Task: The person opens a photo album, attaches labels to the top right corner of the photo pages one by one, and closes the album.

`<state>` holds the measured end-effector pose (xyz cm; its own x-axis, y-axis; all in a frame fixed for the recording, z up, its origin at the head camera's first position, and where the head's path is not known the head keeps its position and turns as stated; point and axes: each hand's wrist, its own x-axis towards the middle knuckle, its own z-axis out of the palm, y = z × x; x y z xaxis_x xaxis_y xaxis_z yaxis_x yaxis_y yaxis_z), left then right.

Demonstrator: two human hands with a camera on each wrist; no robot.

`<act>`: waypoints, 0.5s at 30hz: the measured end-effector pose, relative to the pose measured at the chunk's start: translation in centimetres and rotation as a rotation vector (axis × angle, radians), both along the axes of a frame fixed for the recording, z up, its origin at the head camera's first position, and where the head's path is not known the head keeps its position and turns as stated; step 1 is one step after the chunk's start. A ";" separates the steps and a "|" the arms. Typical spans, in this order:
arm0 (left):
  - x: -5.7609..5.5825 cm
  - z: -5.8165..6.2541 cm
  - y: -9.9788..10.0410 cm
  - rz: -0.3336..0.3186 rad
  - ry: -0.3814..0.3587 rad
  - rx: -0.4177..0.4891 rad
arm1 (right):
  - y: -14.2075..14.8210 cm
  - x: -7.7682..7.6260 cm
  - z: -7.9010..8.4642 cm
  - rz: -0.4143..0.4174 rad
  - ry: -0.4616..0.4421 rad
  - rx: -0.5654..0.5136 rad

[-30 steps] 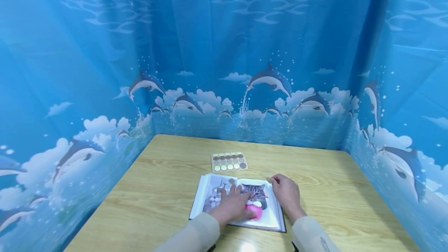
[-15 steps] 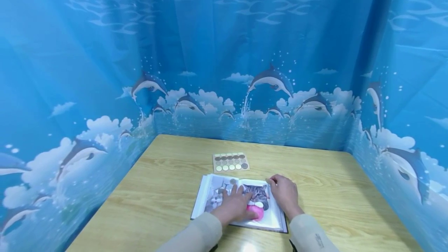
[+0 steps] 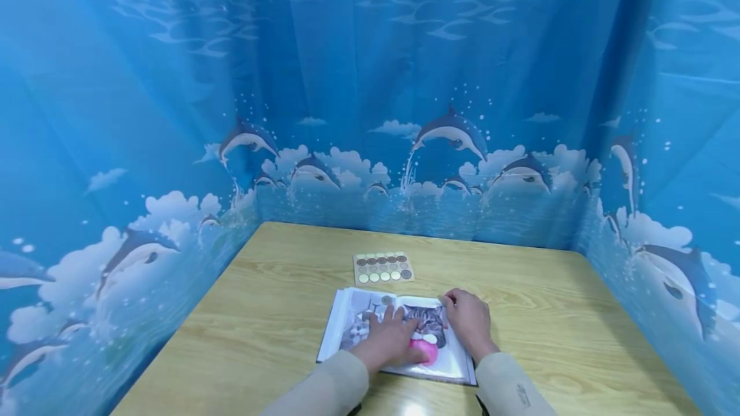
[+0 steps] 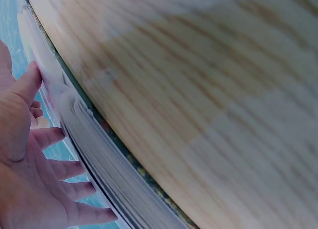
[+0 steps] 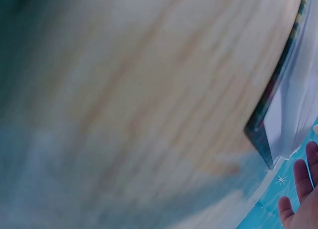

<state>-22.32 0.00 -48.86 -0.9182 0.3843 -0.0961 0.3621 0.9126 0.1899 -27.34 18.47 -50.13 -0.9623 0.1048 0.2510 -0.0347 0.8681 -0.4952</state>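
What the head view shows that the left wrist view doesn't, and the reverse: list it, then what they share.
Only head: the card of round pieces, the printed cat on the page and the curtain's dolphins.
Only left wrist: the palm side of the left hand and the stacked page edges close up.
Both: that hand, the open book, wooden table and blue curtain.

We see the open book on the table, the left hand upon it, the right hand at its two o'clock corner, the disc card beyond at twelve, the curtain from nine round to three.
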 end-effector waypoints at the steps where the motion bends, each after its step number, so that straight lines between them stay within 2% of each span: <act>1: 0.0 0.1 0.0 -0.001 -0.001 0.002 | 0.0 0.0 0.0 0.006 0.006 0.006; 15: -0.1 -0.1 0.1 0.000 -0.009 -0.020 | -0.6 0.0 -0.5 0.055 0.025 0.068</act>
